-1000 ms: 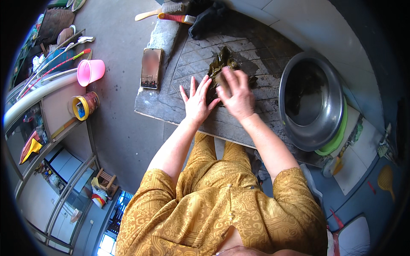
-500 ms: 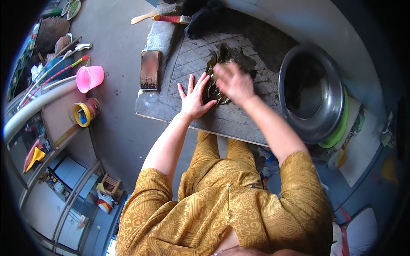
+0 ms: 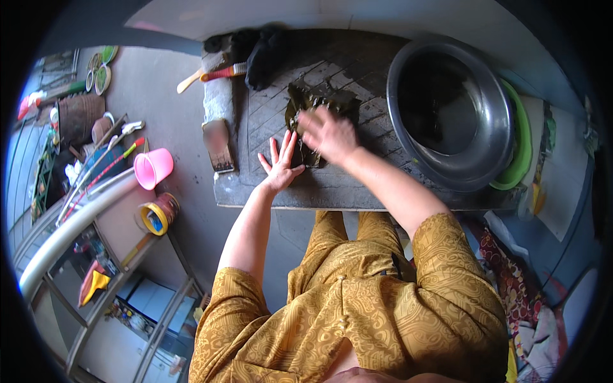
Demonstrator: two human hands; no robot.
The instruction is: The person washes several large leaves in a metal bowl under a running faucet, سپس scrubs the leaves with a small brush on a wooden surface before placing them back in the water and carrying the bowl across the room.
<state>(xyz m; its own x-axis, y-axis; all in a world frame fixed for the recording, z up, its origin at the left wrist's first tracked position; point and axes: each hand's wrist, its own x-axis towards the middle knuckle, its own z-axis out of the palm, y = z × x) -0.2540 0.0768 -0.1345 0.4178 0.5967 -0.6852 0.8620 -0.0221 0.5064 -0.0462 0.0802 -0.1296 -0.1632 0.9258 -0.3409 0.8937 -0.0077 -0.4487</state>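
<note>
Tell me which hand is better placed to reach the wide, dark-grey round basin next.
Probably the right hand: it is over the dark, wet-looking leafy pile, nearer the wide, dark-grey round basin. The left hand is spread at the pile's left edge, farther away.

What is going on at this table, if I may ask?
A person has both bare hands at what look like dark, wet leaves on a grooved grey table. The left hand lies at their near left edge, fingers spread. The right hand is over them, blurred, so its grip is unclear. A large metal basin stands to the right, and a phone lies to the left.
</note>
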